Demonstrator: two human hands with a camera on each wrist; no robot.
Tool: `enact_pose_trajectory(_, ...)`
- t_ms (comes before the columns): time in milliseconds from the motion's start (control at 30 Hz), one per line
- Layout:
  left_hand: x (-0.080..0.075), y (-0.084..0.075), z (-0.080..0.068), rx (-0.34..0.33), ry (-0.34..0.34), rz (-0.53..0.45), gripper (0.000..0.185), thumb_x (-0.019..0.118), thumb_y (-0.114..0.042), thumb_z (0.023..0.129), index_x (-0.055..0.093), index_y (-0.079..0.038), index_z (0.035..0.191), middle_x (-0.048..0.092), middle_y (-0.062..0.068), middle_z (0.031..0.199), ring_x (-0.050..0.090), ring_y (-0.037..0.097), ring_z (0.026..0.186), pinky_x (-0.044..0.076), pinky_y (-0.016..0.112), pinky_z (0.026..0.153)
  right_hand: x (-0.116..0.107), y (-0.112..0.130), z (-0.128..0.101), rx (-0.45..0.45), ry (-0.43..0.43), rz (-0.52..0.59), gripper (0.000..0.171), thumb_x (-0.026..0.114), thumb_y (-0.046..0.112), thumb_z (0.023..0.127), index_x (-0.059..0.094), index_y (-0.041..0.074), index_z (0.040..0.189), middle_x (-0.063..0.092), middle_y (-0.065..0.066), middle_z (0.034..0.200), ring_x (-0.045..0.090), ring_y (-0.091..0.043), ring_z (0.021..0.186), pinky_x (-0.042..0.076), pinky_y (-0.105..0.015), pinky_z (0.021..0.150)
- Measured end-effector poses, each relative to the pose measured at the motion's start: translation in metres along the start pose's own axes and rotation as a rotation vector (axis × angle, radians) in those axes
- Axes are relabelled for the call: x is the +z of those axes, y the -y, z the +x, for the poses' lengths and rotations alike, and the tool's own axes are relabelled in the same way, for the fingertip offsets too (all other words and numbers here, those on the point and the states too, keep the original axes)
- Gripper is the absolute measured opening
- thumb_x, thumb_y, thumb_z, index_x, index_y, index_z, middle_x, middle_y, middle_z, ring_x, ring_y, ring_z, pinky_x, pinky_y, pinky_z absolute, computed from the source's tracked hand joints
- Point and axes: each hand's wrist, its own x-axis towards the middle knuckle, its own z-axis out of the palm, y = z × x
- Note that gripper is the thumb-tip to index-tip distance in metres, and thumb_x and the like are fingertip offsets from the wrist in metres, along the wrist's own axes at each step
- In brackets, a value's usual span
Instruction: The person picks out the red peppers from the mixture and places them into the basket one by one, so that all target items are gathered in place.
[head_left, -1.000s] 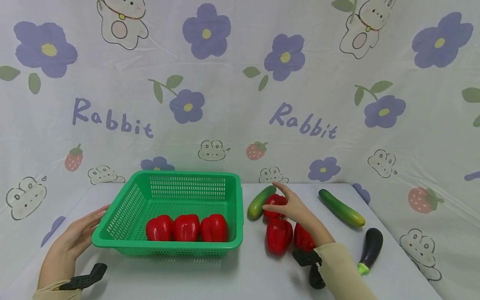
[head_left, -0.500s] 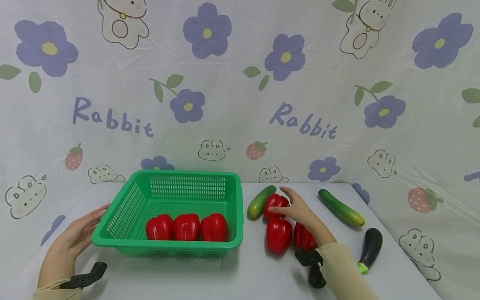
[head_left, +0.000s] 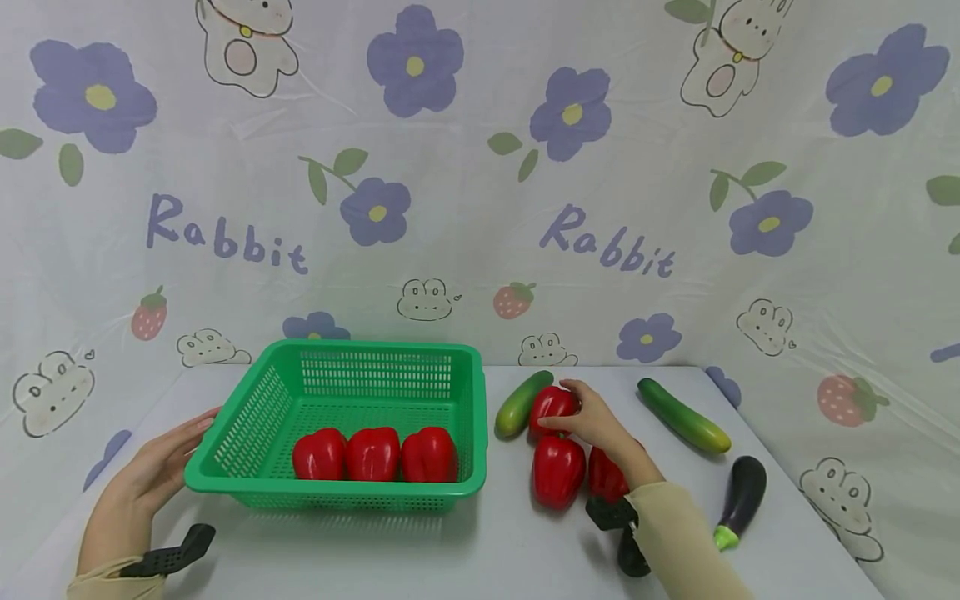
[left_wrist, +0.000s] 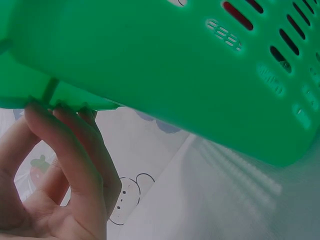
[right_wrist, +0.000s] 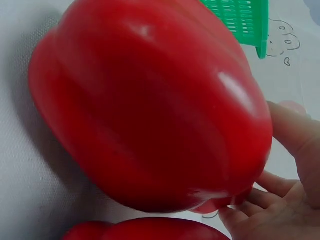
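Closing around the farthest red pepper (head_left: 553, 406), the right hand (head_left: 596, 421) is gripping it, likely needing a lift toward the green basket (head_left: 247, 417) at nine o'clock, which the left hand (head_left: 153, 467) is steadying with straight fingers.

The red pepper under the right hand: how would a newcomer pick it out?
Start at the green basket; three red peppers lie outside, to its right. The red pepper meant is the farthest back, beside a cucumber, the only one the right hand grips.
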Motion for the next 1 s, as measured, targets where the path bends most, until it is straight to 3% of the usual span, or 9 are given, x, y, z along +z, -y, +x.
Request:
enact_pose_trajectory(300, 0.0002, 0.0010, 0.0007, -0.006, -0.025, 0.022, 0.033, 0.037, -0.013, 0.098, 0.065, -0.026, 0.109, 0.066, -0.011, 0.107, 0.063, 0.007, 0.097, 0.053, 0.026, 0.079, 0.0017, 0.0001, 0.0029, 0.018, -0.009, -0.052, 0.073, 0.070, 0.021, 0.078, 0.032, 0.006, 0.138, 0.044, -0.021, 0.132, 0.044, -0.036, 0.118, 0.042, -0.053, 0.094)
enact_pose_trajectory(633, 0.0021, 0.0000, 0.0004, -0.019, -0.050, 0.035, 0.031, 0.040, -0.014, 0.098, 0.066, -0.027, 0.107, 0.066, -0.012, 0.106, 0.063, 0.007, 0.097, 0.053, 0.025, 0.079, 0.0013, 0.0005, 0.0036, 0.044, -0.009, -0.092, 0.079, 0.072, 0.023, 0.076, 0.029, 0.006, 0.140, 0.041, -0.021, 0.135, 0.042, -0.037, 0.121, 0.041, -0.054, 0.095)
enact_pose_trajectory(1000, 0.0017, -0.0002, 0.0010, -0.026, -0.060, 0.023, 0.031, 0.040, -0.014, 0.097, 0.066, -0.027, 0.107, 0.066, -0.013, 0.105, 0.063, 0.007, 0.096, 0.053, 0.026, 0.079, 0.0008, 0.0030, 0.0036, 0.045, -0.034, -0.051, 0.078, 0.070, 0.021, 0.078, 0.027, 0.004, 0.140, 0.040, -0.023, 0.136, 0.041, -0.038, 0.122, 0.039, -0.054, 0.097)
